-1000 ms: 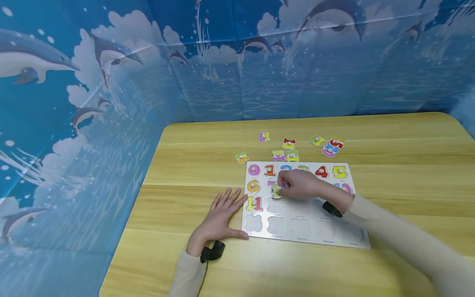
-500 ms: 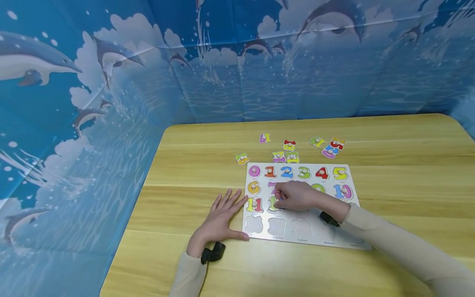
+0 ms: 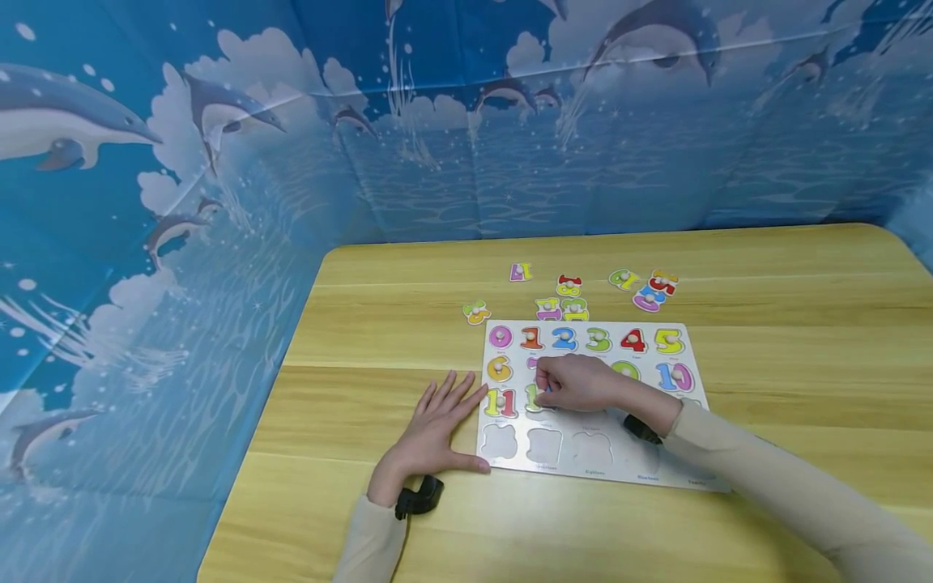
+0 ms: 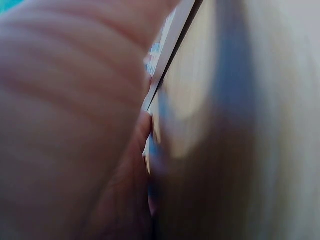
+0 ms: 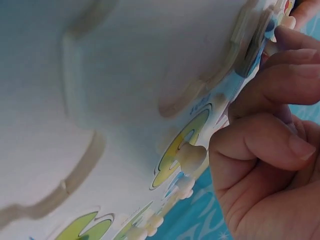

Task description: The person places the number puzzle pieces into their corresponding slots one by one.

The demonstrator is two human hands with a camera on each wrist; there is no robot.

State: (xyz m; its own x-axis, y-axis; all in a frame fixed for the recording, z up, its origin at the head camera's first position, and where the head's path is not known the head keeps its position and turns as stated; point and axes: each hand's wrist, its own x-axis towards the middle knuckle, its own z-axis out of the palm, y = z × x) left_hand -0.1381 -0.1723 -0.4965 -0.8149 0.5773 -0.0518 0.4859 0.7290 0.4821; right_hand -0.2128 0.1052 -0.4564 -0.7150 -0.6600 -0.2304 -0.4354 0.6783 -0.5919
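The white number puzzle board (image 3: pixel 523 439) lies on the table with knobbed pieces in its upper rows. My right hand (image 3: pixel 583 383) is over the board's middle, its fingertips pinching a number piece (image 3: pixel 532 397) with a green 1. The hand hides the rest of that piece. It is at a recess right of the 11 (image 3: pixel 500 402), and the right wrist view shows its edge tilted. Fingers spread, my left hand (image 3: pixel 430 433) rests on the table, fingertips and thumb at the board's left edge. In the left wrist view the hand (image 4: pixel 65 120) covers much of the picture.
Several loose number pieces lie behind the board, among them a red-and-yellow one (image 3: pixel 569 285) and a purple-and-yellow one (image 3: pixel 521 272). One more piece (image 3: pixel 477 312) sits by the board's back left corner. A dolphin-print cloth (image 3: pixel 437 186) hangs behind the wooden table (image 3: pixel 350 324).
My right hand has come toward the front of the board with the number piece, down to the third row, then shifted slightly left. My left hand has stayed put.
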